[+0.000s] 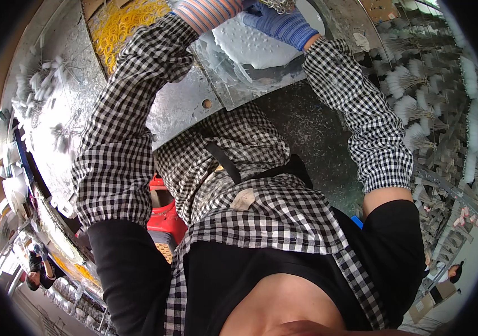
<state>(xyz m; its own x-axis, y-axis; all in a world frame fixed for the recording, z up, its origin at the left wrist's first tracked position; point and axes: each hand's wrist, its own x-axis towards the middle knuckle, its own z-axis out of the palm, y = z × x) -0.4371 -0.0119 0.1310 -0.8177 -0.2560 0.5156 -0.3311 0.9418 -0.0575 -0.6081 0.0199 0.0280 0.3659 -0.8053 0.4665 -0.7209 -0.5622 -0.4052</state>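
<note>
At the upper edge, my left hand (208, 13), in an orange and grey striped glove, reaches in over the table; its fingers are cut off by the picture's edge. My right hand (281, 26), in a blue knit glove, is closed beside it, around the lower part of a silvery, wiry bundle (279, 5). Most of that bundle lies out of the picture, so I cannot tell its full shape. Beneath both hands is a round patch of thick, bubbly white paste (256, 46), smeared over the surface around it.
A heap of yellow rings (124, 28) lies in a tray at the upper left. White-tufted brushes (410, 78) are stacked along the right, and more lie on the metal table (180, 106) at left. A red stool (166, 221) stands by my left side. Two people are far behind.
</note>
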